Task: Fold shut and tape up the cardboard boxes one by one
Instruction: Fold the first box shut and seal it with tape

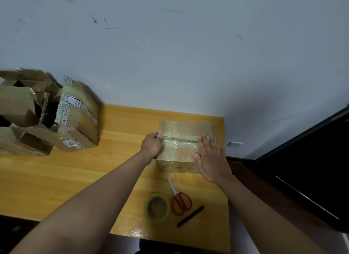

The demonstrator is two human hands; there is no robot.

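A small cardboard box point(181, 129) stands closed on the wooden table point(75, 178), with clear tape along its top seam. My left hand point(152, 145) grips the box's left edge at the seam, fingers curled over the top. My right hand point(209, 157) lies flat on the right part of the lid, fingers straight, pressing on the tape. A roll of clear tape point(157, 208) lies on the table near me, beside red-handled scissors point(179, 199).
A black marker point(190, 216) lies right of the scissors. Several other cardboard boxes point(75, 117), some with open flaps, are piled at the table's left end. A grey wall rises behind the table. Dark furniture point(311, 168) stands at the right.
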